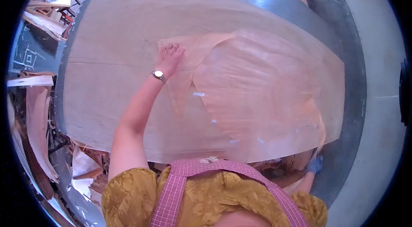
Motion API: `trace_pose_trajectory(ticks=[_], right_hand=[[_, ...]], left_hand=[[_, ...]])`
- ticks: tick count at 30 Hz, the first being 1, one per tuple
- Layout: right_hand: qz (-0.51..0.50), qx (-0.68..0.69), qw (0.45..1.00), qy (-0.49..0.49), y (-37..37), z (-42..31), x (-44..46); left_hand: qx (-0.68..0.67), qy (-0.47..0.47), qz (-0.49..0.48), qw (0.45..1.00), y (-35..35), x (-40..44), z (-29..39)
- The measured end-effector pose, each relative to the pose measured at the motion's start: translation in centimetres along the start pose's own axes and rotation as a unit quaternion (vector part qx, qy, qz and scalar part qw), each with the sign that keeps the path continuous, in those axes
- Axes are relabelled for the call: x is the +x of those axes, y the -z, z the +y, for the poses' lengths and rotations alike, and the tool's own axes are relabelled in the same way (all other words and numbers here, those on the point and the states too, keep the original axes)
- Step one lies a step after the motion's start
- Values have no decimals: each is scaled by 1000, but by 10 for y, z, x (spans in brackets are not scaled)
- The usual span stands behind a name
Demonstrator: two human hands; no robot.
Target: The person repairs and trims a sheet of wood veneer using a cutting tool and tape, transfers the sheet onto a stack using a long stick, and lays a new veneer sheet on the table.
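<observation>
- Left fingers (175, 48): slightly spread, pressing the top sheet's (257, 77) left end.
- Right fingers (316, 163): blue-gloved, at its near right corner; blurred, I cannot tell how far closed.
- Top sheet: thin, peach, wood-like, rippled; long axis left to right, a tapered flap pointing toward the person; right edge smeared.
- Under it: broad, smooth base sheet (107, 98) on the grey surface (354, 94), near edge partly hidden by the apron (206, 166).
</observation>
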State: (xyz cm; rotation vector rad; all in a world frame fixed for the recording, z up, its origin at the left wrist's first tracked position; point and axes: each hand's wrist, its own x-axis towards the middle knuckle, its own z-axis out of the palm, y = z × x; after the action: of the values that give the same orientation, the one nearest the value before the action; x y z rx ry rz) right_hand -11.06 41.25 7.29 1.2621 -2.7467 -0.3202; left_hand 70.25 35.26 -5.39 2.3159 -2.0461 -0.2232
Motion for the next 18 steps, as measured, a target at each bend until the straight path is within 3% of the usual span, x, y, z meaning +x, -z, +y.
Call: trace_pose_trajectory(ticks=[1, 3, 4, 5, 6, 8, 10, 11, 14, 15, 16, 18], right_hand=[[105, -105, 988, 31, -39, 73, -2], [102, -35, 989, 100, -61, 101, -15], [146, 60, 963, 219, -72, 83, -17], [188, 155, 912, 331, -82, 45, -17], [162, 157, 904, 363, -69, -28, -52], [123, 177, 868, 447, -32, -185, -136], [172, 175, 797, 551, -43, -295, -183], [120, 268, 761, 578, -42, -339, -207], [71, 346, 688, 634, -20, -451, -278], [123, 358, 647, 662, -21, -485, -292], [76, 320, 664, 672, -22, -509, -302], [78, 303, 673, 670, -21, -551, -313]], left_hand=[[-3, 5, -14, 1000, -1, 3, -2], [-5, 15, -49, 999, -5, 7, -8], [9, 33, -26, 999, -8, 7, -12], [23, 51, -1, 998, -12, 9, -18], [37, 69, 26, 997, -15, 13, -22], [35, 85, -18, 996, -7, 24, -33], [36, 94, -60, 993, 0, 29, -40], [40, 94, -80, 992, 2, 33, -42], [42, 94, -112, 988, 10, 33, -43], [40, 93, -118, 988, 11, 34, -43], [48, 95, -110, 988, 10, 34, -42], [63, 97, -90, 989, 8, 34, -42]])
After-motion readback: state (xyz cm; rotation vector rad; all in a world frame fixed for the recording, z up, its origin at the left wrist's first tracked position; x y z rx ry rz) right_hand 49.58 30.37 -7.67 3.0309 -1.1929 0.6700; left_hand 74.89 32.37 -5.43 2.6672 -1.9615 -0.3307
